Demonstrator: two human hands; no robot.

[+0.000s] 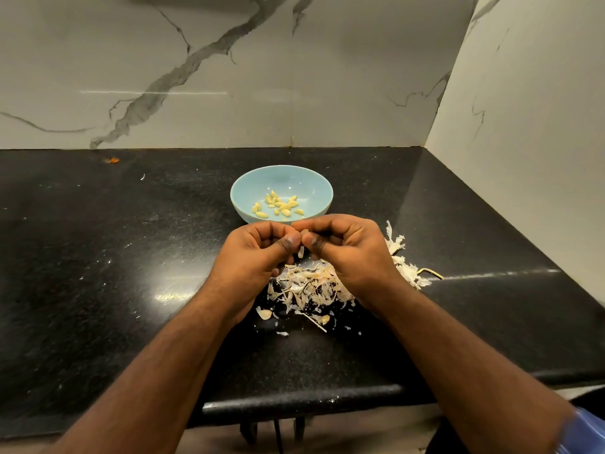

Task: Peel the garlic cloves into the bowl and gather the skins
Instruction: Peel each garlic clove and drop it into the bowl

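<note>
Peeling one more garlic clove, just in front of the bowl.

The left hand (258, 247) and right hand (343, 247) both pinch a small garlic clove (301, 250) above the pile of skins (307, 286). Next, I think, the skin comes off and the clove drops into the blue bowl (242, 191). No writing shows.

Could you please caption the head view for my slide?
Both hands peel a garlic clove above papery skins, near a pale blue bowl.

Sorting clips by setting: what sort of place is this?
Probably a home kitchen: a black stone countertop, a marble-look wall, and a blue bowl of peeled garlic cloves.
</note>
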